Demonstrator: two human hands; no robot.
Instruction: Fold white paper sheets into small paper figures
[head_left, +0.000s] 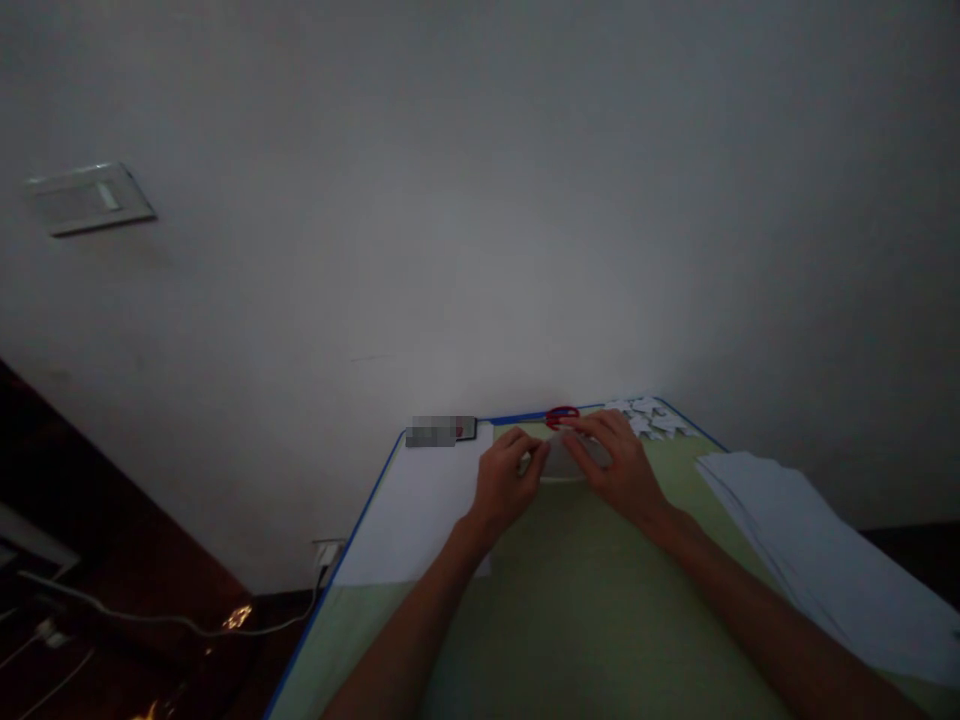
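Note:
Both my hands rest on a small folded piece of white paper (561, 460) near the far edge of a green table (570, 600). My left hand (506, 482) pinches the paper's left end with curled fingers. My right hand (619, 462) lies over its right part, fingers pressed down on it. Red-handled scissors (562, 414) lie just beyond the paper at the table's far edge.
A white sheet (420, 515) lies on the table's left part, and a stack of white sheets (810, 555) on the right. Small white paper pieces (652, 418) are heaped at the far right corner. A wall stands close behind. Cables run over the dark floor at left.

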